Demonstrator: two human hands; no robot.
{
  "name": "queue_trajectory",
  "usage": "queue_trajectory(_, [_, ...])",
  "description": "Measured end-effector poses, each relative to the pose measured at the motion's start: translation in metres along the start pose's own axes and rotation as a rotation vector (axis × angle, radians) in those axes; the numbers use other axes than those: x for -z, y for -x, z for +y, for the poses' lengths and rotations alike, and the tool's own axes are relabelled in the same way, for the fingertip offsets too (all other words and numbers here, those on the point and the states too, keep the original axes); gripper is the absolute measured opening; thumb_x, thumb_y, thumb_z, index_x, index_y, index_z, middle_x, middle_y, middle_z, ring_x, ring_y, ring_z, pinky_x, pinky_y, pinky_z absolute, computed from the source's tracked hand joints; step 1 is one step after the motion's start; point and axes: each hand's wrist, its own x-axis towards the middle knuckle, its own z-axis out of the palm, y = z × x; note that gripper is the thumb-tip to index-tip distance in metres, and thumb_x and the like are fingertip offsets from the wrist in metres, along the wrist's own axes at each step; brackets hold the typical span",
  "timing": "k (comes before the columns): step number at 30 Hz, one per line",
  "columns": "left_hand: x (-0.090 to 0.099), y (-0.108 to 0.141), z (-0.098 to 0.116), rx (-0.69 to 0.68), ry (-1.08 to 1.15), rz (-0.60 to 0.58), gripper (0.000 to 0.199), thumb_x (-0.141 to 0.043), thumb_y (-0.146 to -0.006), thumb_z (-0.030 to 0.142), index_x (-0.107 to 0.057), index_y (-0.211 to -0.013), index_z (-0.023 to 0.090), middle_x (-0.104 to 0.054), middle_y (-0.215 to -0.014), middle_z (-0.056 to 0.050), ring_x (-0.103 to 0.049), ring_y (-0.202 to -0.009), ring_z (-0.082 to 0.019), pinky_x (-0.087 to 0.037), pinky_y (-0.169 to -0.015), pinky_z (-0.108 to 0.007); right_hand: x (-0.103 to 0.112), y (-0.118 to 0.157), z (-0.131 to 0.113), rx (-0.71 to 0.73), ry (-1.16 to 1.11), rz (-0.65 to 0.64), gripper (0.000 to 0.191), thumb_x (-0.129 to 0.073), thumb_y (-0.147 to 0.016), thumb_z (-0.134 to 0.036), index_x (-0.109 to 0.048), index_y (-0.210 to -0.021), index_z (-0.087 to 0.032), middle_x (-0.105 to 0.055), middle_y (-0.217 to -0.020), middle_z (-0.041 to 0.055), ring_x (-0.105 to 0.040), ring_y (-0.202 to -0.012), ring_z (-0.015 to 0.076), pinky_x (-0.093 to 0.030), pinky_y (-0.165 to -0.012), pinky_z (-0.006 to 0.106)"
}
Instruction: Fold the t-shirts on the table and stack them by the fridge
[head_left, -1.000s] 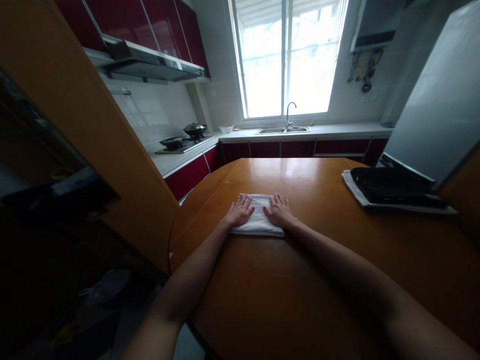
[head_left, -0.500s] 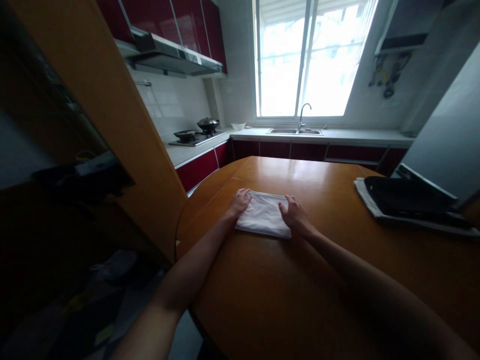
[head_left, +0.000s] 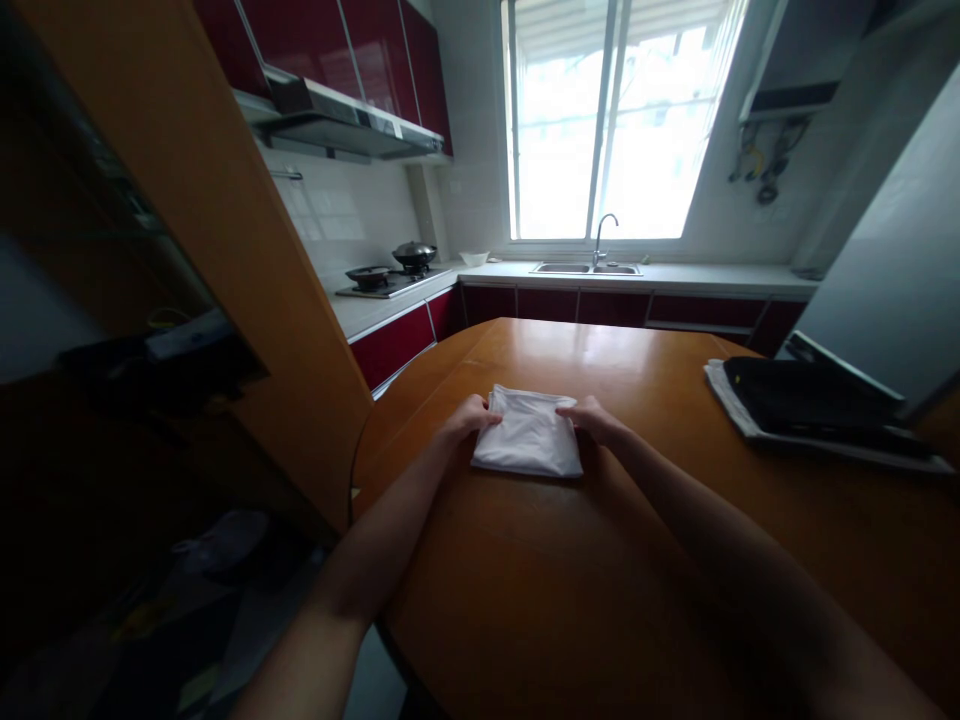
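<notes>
A white cloth (head_left: pixel 527 440), folded into a rough square, lies on the wooden table (head_left: pixel 525 560) in front of me. My left hand (head_left: pixel 471 414) grips its left edge, thumb on top and the other fingers tucked out of sight beneath. At the opposite edge, my right hand (head_left: pixel 592 416) pinches the cloth the same way, its thumb resting on the upper layer. Several layers show at the cloth's left side. What kind of cloth item it is, I cannot tell.
Dark folded fabric (head_left: pixel 802 405) is stacked on a pale piece at the table's right. Behind the table run a counter with a sink (head_left: pixel 585 268) and a stove holding two pans (head_left: pixel 414 254). A wooden panel (head_left: pixel 247 300) rises at the left.
Both hands, which lay over the cloth's sides with fingers on top, have slid slightly outward and now grip its edges with the fingers underneath. The view has shifted slightly.
</notes>
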Motion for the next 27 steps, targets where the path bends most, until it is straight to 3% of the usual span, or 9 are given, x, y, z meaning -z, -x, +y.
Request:
queue_trajectory(4, [-0.004,0.003,0.001,-0.064,0.116,0.037,0.036,-0.085,-0.057,0.024,-0.071,-0.087,0.010,-0.075,-0.090,-0.012,-0.070,-0.085,-0.030,-0.054,-0.069,-0.032,-0.005,0.001,0.000,-0.010,-0.045,0.030,0.016,-0.074,-0.070,-0.014,-0.059,-0.076,-0.015,-0.051,-0.057,-0.0037,-0.047,-0.050,0.0096,-0.034,-0.040,0.018])
queue_trajectory(9, [-0.022,0.000,0.004,-0.122,0.203,0.193,0.050,-0.080,-0.075,0.037,-0.061,-0.115,0.013,-0.070,-0.111,-0.016,-0.067,-0.101,-0.027,-0.055,-0.081,-0.032,-0.004,0.001,0.003,-0.019,-0.197,0.126,0.017,-0.068,-0.076,-0.021,-0.056,-0.089,-0.018,-0.058,-0.067,-0.0018,-0.054,-0.052,0.0110,-0.043,-0.045,0.020])
queue_trajectory(13, [-0.038,0.004,0.011,-0.244,0.293,0.241,0.065,-0.070,-0.086,0.034,-0.038,-0.141,0.022,-0.067,-0.112,-0.010,-0.069,-0.090,-0.020,-0.055,-0.076,-0.029,0.008,-0.003,0.010,0.020,-0.308,0.227,0.026,-0.071,-0.071,-0.029,-0.053,-0.087,-0.020,-0.059,-0.067,-0.0018,-0.057,-0.055,0.0133,-0.046,-0.049,0.022])
queue_trajectory(15, [-0.044,0.008,0.018,-0.389,0.342,0.243,0.059,-0.066,-0.089,0.035,-0.039,-0.141,0.026,-0.065,-0.114,-0.007,-0.068,-0.084,-0.017,-0.055,-0.070,-0.027,0.020,-0.003,0.013,0.082,-0.361,0.281,0.026,-0.071,-0.067,-0.027,-0.053,-0.085,-0.020,-0.061,-0.069,-0.0017,-0.058,-0.058,0.0132,-0.046,-0.050,0.022])
queue_trajectory(18, [-0.055,0.016,0.036,-0.603,0.309,0.277,0.038,-0.059,-0.094,0.038,-0.053,-0.130,0.026,-0.062,-0.116,-0.006,-0.066,-0.082,-0.016,-0.054,-0.069,-0.026,0.049,0.004,0.014,0.183,-0.427,0.339,0.025,-0.068,-0.064,-0.029,-0.059,-0.085,-0.019,-0.066,-0.073,-0.0004,-0.059,-0.060,0.0138,-0.045,-0.052,0.023])
queue_trajectory(21, [-0.074,0.021,0.066,-0.817,0.195,0.369,0.026,-0.053,-0.099,0.040,-0.064,-0.116,0.023,-0.062,-0.112,-0.007,-0.063,-0.097,-0.020,-0.055,-0.082,-0.032,0.090,0.020,0.013,0.363,-0.453,0.387,0.028,-0.067,-0.065,-0.032,-0.070,-0.088,-0.016,-0.073,-0.080,0.0042,-0.065,-0.070,0.0173,-0.049,-0.059,0.026])
queue_trajectory(24, [-0.105,0.022,0.106,-1.005,0.141,0.408,0.029,-0.051,-0.101,0.041,-0.067,-0.117,0.022,-0.059,-0.118,-0.009,-0.058,-0.112,-0.023,-0.053,-0.093,-0.038,0.144,0.038,0.012,0.546,-0.389,0.482,0.032,-0.065,-0.069,-0.033,-0.076,-0.091,-0.015,-0.077,-0.089,0.0089,-0.070,-0.080,0.0208,-0.053,-0.068,0.030])
queue_trajectory(27, [-0.146,0.022,0.148,-1.087,0.207,0.323,0.037,-0.052,-0.101,0.045,-0.061,-0.130,0.023,-0.053,-0.129,-0.012,-0.056,-0.118,-0.025,-0.058,-0.086,-0.036,0.206,0.057,0.012,0.618,-0.308,0.615,0.034,-0.066,-0.072,-0.036,-0.078,-0.096,-0.015,-0.077,-0.094,0.0098,-0.071,-0.083,0.0218,-0.054,-0.070,0.031])
